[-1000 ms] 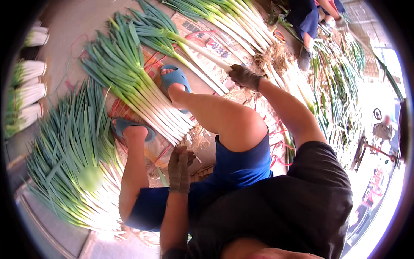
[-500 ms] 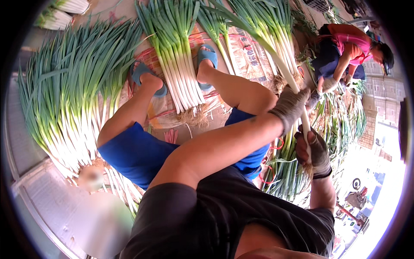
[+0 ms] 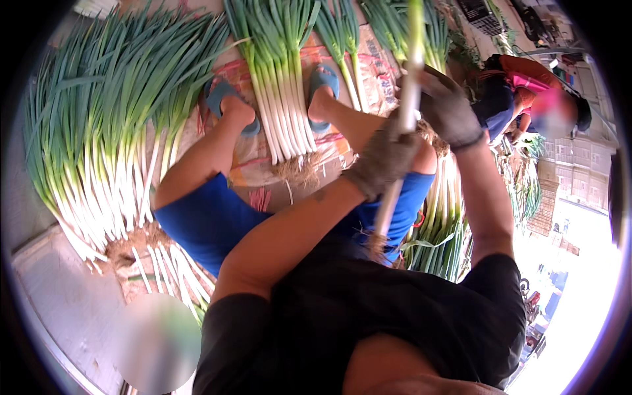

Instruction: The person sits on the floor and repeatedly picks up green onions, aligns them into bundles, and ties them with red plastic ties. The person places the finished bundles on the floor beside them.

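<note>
A long green onion (image 3: 391, 207) stands tilted in front of my lap, its white shaft running down to a brown root tuft near my shirt. My left hand (image 3: 385, 158), in a dirty grey glove, is closed round the middle of the shaft. Higher up, my gloved right hand (image 3: 449, 108) has its fingers curled at the stalk, partly hidden behind it. Between my sandalled feet lies a bunch of green onions (image 3: 280, 112), roots towards me. A larger heap of green onions (image 3: 108, 151) spreads on the left, white ends nearest me.
Loose green onions (image 3: 176, 273) lie below the left heap, beside a pale board (image 3: 66, 296). More onions with long leaves (image 3: 438, 243) lie right of my knee. Printed sacking (image 3: 378, 72) covers the floor under my feet. At the far right another person (image 3: 503, 99) bends over more stalks.
Both hands have brought the green onion leftward, over my lap, and it stands more upright. My right hand has gone from the root end to above my left hand.
</note>
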Motion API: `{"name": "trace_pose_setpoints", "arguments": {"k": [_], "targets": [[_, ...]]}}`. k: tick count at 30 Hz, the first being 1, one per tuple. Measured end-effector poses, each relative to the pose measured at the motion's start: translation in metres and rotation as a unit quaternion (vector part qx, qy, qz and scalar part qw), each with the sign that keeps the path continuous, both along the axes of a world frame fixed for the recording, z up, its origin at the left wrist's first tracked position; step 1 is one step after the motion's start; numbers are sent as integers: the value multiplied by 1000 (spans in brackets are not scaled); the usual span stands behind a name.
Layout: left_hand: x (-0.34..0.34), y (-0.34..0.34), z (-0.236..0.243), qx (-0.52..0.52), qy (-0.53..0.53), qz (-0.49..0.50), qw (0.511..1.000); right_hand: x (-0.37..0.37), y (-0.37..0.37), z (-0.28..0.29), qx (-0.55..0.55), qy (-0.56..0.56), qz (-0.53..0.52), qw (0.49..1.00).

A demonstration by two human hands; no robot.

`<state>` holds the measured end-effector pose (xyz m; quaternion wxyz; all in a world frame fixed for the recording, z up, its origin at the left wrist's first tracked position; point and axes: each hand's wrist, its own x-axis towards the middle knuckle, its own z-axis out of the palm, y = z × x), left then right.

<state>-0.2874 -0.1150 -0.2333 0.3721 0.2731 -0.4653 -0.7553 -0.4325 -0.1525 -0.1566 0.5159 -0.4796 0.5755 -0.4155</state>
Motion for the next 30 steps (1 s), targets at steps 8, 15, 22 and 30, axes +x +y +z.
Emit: {"name": "trace_pose_setpoints", "arguments": {"k": [8, 15, 22, 30], "targets": [[95, -12, -185, -51, -315, 228, 920, 92, -206, -143, 28, 97, 25, 995], [131, 8, -304, 106, -512, 235, 820, 168, -225, -356, 110, 263, 78, 955], [135, 14, -351, 172, -600, 208, 753, 204, -216, -416, 137, 377, 175, 899], [129, 24, -363, 213, -540, 224, 783, 203, -216, -402, 150, 324, 169, 919]]}}
